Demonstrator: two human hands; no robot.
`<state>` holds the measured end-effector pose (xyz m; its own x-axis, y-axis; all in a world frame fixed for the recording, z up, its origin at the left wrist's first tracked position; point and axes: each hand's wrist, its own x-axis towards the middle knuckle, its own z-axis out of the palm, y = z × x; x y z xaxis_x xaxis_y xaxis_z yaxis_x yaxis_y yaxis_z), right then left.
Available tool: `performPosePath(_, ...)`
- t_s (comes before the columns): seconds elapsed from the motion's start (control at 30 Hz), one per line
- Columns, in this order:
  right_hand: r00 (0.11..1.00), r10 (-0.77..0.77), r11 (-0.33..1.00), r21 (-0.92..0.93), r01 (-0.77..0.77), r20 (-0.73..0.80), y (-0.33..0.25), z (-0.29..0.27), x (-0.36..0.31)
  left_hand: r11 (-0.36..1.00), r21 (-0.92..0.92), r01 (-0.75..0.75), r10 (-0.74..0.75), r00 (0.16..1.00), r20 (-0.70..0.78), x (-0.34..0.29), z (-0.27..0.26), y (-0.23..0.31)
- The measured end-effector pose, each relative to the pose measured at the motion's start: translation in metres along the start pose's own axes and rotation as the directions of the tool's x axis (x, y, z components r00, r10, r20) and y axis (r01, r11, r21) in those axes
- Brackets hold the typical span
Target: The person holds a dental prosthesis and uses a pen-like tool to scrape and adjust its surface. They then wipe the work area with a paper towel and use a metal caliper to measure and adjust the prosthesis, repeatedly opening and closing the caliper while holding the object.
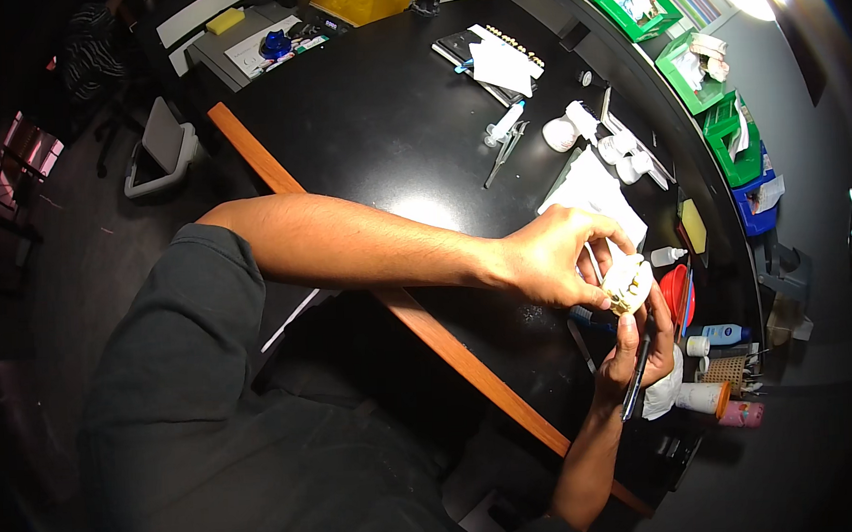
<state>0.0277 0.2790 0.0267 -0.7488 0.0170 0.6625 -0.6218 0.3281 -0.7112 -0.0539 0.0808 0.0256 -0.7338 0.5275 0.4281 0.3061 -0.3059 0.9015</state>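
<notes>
Together, your left hand (551,256) and right hand (656,356) hold a pale dental cast (628,286) between their fingers, over the right side of the black workbench (363,140), near a red bowl (675,291). Your right hand also keeps a dark pen-like tool (632,402).

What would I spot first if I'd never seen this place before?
Probably the pale cream model of teeth, brightly lit right of centre between the person's bare left hand and right hand. Next might come the three bright green plastic bins at the upper right, then the long orange-brown wooden strip slanting along the black table's near edge.
</notes>
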Motion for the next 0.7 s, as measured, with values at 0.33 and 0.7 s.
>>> performPosePath(0.33, 0.903, 0.428, 0.796, 0.478, -0.372, -0.011, 0.001, -0.023, 0.008, 0.965, -0.195, 0.176, -0.165, 0.984, 0.072, 0.002, -0.007, 0.005)
performPosePath(0.7, 0.78, 0.612, 0.431, 0.77, -0.47, 0.134, 0.008, -0.037, 0.01, 0.863, -0.426, 0.271, -0.229, 0.962, 0.147, 0.004, -0.009, 0.003)
